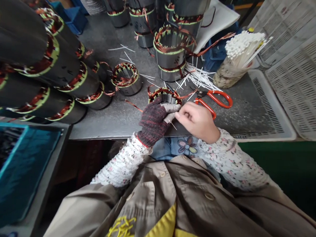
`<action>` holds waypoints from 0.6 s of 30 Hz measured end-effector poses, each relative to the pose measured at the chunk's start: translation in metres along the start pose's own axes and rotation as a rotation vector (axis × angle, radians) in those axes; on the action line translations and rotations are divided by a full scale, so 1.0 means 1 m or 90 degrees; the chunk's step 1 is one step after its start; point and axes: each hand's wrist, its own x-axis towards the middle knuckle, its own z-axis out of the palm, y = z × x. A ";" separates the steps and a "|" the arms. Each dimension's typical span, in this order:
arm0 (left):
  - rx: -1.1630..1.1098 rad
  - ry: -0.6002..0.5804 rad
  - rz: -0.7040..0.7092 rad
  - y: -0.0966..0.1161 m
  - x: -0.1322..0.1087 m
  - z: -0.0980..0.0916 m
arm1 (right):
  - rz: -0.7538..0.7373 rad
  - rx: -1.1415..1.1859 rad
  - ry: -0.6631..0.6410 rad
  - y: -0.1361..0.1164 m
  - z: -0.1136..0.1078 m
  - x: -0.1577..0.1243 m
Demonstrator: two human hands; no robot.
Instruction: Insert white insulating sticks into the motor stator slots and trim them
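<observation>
My left hand [154, 120], in a dark knitted glove with pale fingertips, grips the near side of a small motor stator [164, 95] with copper windings at the front of the grey bench [121, 117]. My bare right hand [197, 121] is curled just right of it, its fingers pinched on a thin white strip [173, 125] that meets the gloved fingertips. Both hands touch at the stator's near rim. The stator's lower body is hidden behind the hands.
Red-handled scissors [213, 99] lie just right of the hands. White strips [199, 78] are scattered behind, beside a jar of white sticks [237, 57]. Stators lie stacked at left [57, 75] and stand at the back [171, 51]. A blue bin [17, 168] sits lower left, white crates [293, 68] right.
</observation>
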 end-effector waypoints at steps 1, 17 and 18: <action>0.009 -0.006 0.009 0.000 0.000 0.000 | -0.008 0.005 -0.027 -0.005 -0.005 0.000; -0.005 0.021 -0.152 0.007 -0.011 0.018 | 0.128 0.509 -0.007 -0.021 -0.033 -0.009; 0.004 0.011 -0.150 0.008 -0.012 0.022 | 0.104 0.534 0.026 -0.021 -0.027 0.001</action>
